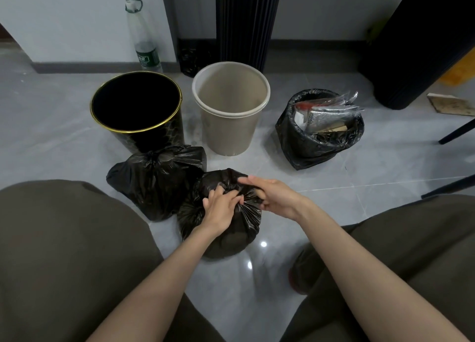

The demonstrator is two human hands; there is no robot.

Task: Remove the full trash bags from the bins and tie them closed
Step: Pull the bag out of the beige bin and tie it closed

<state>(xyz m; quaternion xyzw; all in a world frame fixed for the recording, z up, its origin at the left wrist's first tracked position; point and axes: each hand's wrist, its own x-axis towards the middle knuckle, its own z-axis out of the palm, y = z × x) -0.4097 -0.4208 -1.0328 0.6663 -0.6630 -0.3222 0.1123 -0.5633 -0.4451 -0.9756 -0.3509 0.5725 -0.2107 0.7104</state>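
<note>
Head view looks down on a black trash bag sitting on the grey tiled floor between the person's knees, its gathered neck directly under both hands. The left hand lies on top of the bag with its fingers curled into the bunched plastic, pinching the neck. The right hand meets it from the other side: thumb and lower fingers are closed on the same twist of plastic, while the index finger stretches out straight over the top of the bag. Just beside this bag, to its left and touching it, rests a second black bag whose neck is already knotted. Behind that stands a black bin with a gold rim, with no liner in it, and next to it a beige plastic bin, likewise bare inside. Well apart to the right sits a third black bag, its mouth open and packed with clear wrappers and paper. A tall plastic bottle stands against the pale wall behind the black bin, and a dark ribbed column rises behind the beige one. Olive trouser legs fill both lower corners, and a dark chair leg slants in at the right edge.
</note>
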